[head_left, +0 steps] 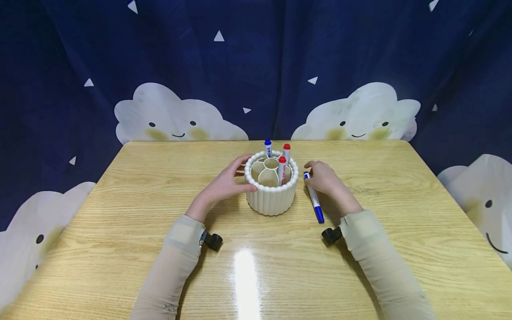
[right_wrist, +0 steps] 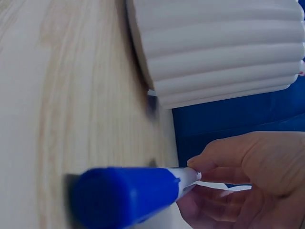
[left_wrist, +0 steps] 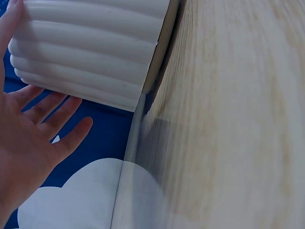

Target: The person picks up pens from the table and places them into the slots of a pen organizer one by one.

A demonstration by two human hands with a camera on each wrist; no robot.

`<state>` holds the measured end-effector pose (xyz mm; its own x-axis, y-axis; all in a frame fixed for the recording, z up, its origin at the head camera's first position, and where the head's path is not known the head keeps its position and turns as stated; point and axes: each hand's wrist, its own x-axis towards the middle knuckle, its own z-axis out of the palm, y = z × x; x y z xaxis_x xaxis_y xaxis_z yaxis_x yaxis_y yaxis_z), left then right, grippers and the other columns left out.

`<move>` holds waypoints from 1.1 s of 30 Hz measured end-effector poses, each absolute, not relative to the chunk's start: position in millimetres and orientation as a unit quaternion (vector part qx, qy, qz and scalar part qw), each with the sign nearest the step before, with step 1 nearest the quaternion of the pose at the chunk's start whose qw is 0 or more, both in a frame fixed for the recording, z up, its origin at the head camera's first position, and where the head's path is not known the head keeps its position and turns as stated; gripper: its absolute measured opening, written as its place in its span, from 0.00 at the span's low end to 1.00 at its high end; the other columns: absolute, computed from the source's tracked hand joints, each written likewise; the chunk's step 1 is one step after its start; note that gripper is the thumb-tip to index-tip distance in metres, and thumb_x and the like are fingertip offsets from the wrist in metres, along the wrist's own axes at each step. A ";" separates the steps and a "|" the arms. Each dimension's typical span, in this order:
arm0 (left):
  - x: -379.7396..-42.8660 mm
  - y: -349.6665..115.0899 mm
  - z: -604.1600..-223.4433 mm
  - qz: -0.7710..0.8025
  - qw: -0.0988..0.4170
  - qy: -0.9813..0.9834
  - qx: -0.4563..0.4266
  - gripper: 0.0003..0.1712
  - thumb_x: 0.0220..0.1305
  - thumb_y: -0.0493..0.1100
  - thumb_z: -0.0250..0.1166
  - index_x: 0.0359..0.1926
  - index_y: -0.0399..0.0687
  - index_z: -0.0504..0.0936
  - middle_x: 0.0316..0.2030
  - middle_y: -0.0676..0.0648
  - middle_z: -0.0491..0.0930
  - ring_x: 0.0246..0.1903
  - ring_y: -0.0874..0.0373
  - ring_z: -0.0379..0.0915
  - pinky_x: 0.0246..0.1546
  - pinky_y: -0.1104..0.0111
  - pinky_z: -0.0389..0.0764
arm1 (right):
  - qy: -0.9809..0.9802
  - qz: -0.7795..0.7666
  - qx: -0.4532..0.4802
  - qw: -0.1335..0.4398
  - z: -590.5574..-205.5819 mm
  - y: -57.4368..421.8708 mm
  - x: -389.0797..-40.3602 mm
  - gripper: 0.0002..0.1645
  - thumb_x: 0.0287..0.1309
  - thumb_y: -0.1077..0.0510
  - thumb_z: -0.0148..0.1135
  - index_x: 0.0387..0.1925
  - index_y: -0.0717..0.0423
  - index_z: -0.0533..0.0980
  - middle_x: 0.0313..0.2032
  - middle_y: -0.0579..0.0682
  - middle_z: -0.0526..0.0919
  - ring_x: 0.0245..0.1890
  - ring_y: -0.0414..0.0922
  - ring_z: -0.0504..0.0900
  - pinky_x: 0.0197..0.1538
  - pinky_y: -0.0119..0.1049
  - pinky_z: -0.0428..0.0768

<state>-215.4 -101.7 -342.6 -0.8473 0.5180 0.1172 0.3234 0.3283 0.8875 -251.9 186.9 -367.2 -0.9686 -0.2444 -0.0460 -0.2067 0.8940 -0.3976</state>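
Observation:
A white fluted pen holder (head_left: 269, 201) with a beaded rim stands upright on the table. My left hand (head_left: 227, 181) holds its left side, thumb at the near rim and fingers round the back; in the left wrist view the fingers (left_wrist: 58, 107) are spread along its wall. Right of the holder, my right hand (head_left: 325, 178) pinches a blue marker (head_left: 314, 198) by its far end between thumb and fingers. The blue cap (right_wrist: 126, 195) points back toward me. Inside the holder's compartments stand a blue-capped marker (head_left: 268, 148) and two red-capped markers (head_left: 282, 169).
The light wooden table (head_left: 120, 200) runs back to a dark blue curtain (head_left: 256, 53) printed with clouds and triangles. Black wrist cameras (head_left: 212, 240) sit under both sleeves, close above the tabletop.

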 end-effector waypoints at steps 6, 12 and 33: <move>-214.6 -101.8 -342.8 0.518 0.094 0.810 0.257 0.49 0.49 0.40 0.69 0.68 0.44 0.52 0.62 0.40 0.61 0.57 0.44 0.62 0.58 0.48 0.64 | 0.966 -0.226 -0.122 0.017 -359.8 188.6 -246.4 0.23 0.48 0.62 0.57 0.47 0.70 0.73 0.39 0.65 0.78 0.40 0.57 0.75 0.43 0.47 0.75; -214.5 -101.9 -343.7 0.517 0.095 0.812 0.255 0.49 0.49 0.40 0.70 0.68 0.45 0.52 0.62 0.41 0.61 0.57 0.44 0.62 0.58 0.48 0.64 | 0.959 -0.264 -0.103 0.011 -354.0 190.2 -241.4 0.23 0.51 0.60 0.59 0.50 0.65 0.72 0.41 0.63 0.79 0.40 0.55 0.77 0.40 0.44 0.77; -214.6 -102.1 -342.9 0.526 0.092 0.804 0.263 0.48 0.49 0.39 0.69 0.68 0.43 0.52 0.62 0.39 0.61 0.57 0.42 0.61 0.59 0.47 0.62 | 0.938 -0.310 -0.125 -0.090 -316.7 186.1 -213.3 0.20 0.50 0.62 0.56 0.48 0.60 0.70 0.39 0.59 0.78 0.36 0.53 0.79 0.38 0.45 0.78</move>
